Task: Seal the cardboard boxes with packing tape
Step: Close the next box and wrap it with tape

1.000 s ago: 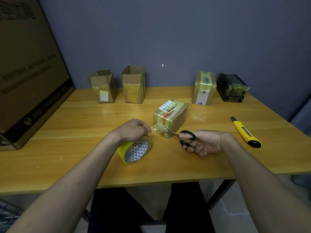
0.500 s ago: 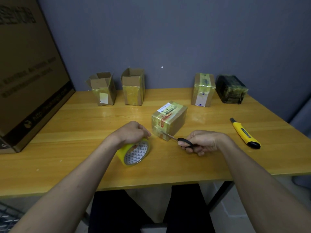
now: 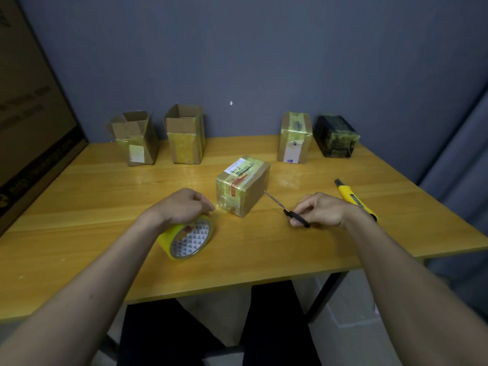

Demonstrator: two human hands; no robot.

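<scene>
Centre box (image 3: 244,188), white label on top: handwritten "4-2"; the printed lines below it are too small to read.
Large carton (image 3: 29,122), left of centre box: dark band with print, blurred, illegible.
Other labels: unreadable.

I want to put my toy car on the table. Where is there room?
Bare wood lies at the front left, between the big leaning carton and the tape roll. More lies along the back, between the open boxes and the sealed box. The middle is crowded: both hands, the taped box, scissors.
</scene>
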